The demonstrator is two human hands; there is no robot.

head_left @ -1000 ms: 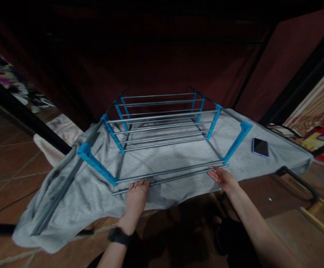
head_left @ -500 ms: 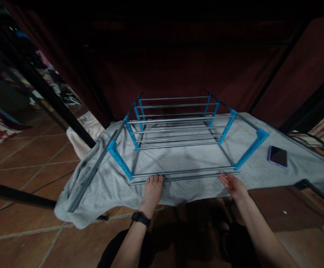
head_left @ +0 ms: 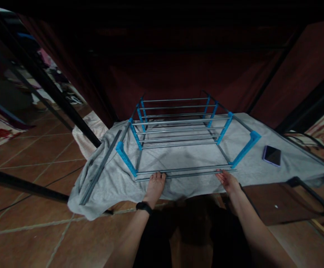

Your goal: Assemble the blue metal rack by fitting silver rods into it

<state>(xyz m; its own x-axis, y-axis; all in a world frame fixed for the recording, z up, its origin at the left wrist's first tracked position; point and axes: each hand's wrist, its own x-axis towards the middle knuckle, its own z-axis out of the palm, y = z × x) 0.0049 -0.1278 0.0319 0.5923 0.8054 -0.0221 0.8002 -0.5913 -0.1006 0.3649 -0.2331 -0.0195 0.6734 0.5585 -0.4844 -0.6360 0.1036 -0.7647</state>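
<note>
A rack of grey metal rods with blue plastic side pieces (head_left: 184, 134) lies on a grey cloth (head_left: 114, 178) spread over a low frame. My left hand (head_left: 155, 184), with a black band on the wrist, lies flat with its fingertips on the loose nearest rod (head_left: 186, 175). My right hand (head_left: 227, 179) touches the same rod near its right end, fingers stretched out. Neither hand grips anything.
A phone (head_left: 272, 155) lies on the cloth at the right. A dark red fabric wall stands behind the rack. Black bars (head_left: 53, 93) cross at the left over the tiled floor. A loose grey pole (head_left: 100, 169) lies on the cloth's left side.
The view has shifted right and drawn back, so the rack looks smaller. Both hands have stayed on the nearest rod, which now sits closer against the rack's front.
</note>
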